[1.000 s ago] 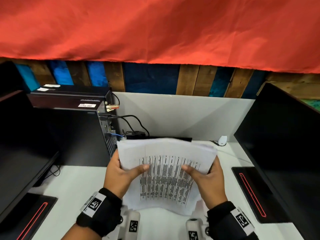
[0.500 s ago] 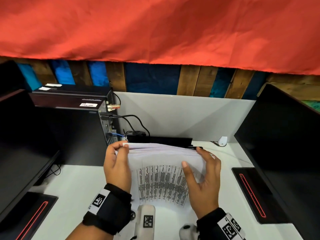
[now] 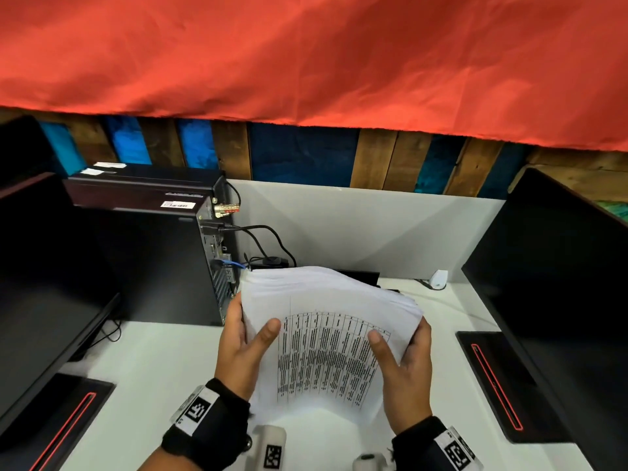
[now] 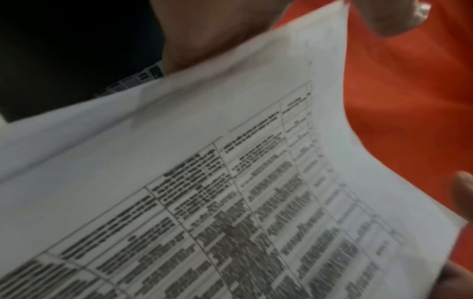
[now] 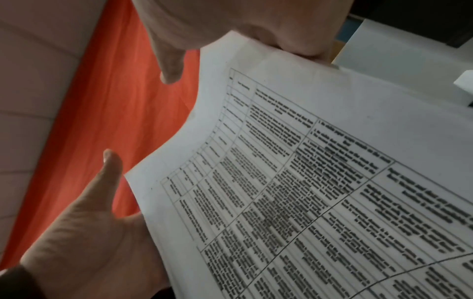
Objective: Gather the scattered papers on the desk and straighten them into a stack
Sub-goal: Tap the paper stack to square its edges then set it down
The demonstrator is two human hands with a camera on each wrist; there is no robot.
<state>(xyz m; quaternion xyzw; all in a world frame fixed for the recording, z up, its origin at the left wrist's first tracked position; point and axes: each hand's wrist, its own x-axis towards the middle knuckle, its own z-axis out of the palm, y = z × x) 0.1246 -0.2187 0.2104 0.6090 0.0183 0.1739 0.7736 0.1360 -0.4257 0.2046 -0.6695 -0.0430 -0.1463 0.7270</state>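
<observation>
A thick stack of white papers, its top sheet printed with a table, is held tilted upright over the white desk. My left hand grips its left edge, thumb on the printed face and fingers behind. My right hand grips the right edge the same way. The top edges fan out unevenly. In the left wrist view the printed sheet fills the frame. The right wrist view shows the same sheet with my right thumb beside it. Whether the lower edge touches the desk is hidden.
A black computer tower with cables stands close on the left. Dark monitors flank the desk, left and right, with their bases on it. A grey divider closes the back; a small white device lies there.
Half a second ago the stack was lowered with both hands at its top edge. Now it is tilted up again and both thumbs press on the printed face.
</observation>
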